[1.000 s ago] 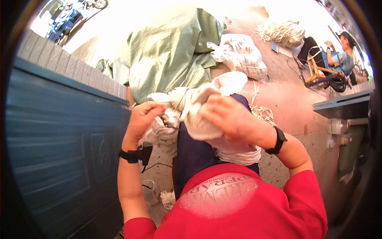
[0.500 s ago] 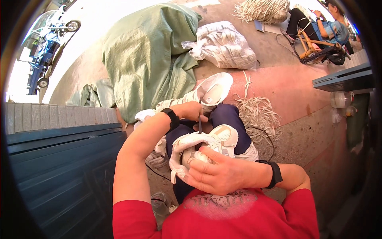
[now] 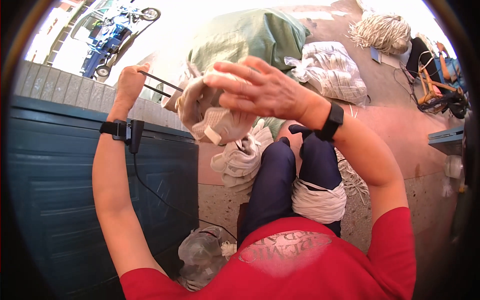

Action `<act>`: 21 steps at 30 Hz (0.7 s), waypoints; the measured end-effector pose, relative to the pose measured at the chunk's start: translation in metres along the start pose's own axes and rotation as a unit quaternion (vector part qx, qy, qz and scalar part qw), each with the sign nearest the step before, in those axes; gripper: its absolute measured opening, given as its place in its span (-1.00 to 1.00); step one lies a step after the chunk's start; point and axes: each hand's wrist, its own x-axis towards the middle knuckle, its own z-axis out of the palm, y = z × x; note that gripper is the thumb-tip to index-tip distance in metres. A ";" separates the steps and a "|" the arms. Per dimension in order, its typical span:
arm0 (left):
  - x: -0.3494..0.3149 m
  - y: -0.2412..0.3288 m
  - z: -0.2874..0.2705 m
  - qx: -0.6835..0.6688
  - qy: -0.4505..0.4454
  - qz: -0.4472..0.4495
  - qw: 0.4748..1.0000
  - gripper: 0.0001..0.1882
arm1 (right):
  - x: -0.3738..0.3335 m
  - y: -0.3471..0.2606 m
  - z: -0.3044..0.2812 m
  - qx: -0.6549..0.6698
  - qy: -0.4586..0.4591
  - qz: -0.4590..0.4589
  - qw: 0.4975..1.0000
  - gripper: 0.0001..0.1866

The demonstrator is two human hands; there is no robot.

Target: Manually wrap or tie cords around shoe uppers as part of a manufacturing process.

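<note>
My left hand [image 3: 132, 82] is raised at the upper left, closed around a thin dark cord or strip [image 3: 161, 80]. Two dark lines run from that fist to a white and beige sneaker [image 3: 227, 125]; whether they are one loop or a tool, I cannot make out. My right hand [image 3: 265, 92] grips the sneaker from above, with its fingers over the shoe, which is slightly blurred. Below the sneaker, beside my left knee, more pale shoes [image 3: 240, 162] lie stacked. A band of off-white laces [image 3: 320, 202] is wrapped round my right thigh.
A big green sack [image 3: 250, 40] and a clear bag of white goods [image 3: 332, 72] lie ahead. Loose laces [image 3: 355, 175] are right of my legs. A blue panelled door [image 3: 65, 200] flanks my left. A person [image 3: 445, 65] sits far right; a blue three-wheeler [image 3: 110, 42] stands far left.
Both hands and the sneaker have moved from my lap up and to the left. My left hand has pulled farther from the shoe, and the dark lines between them are longer.
</note>
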 end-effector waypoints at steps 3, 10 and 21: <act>-0.004 -0.045 -0.066 0.077 0.093 -0.023 0.992 -0.60 | 0.046 0.020 0.004 -0.060 0.055 0.032 0.996 -0.63; -0.079 -0.033 -0.144 -0.258 0.167 -0.147 0.940 -0.88 | 0.106 0.011 -0.034 -0.072 0.063 0.007 0.995 -0.58; -0.212 0.024 -0.090 -0.467 0.020 -0.161 0.869 -0.80 | 0.047 -0.033 -0.109 -0.116 0.027 -0.110 0.987 -0.72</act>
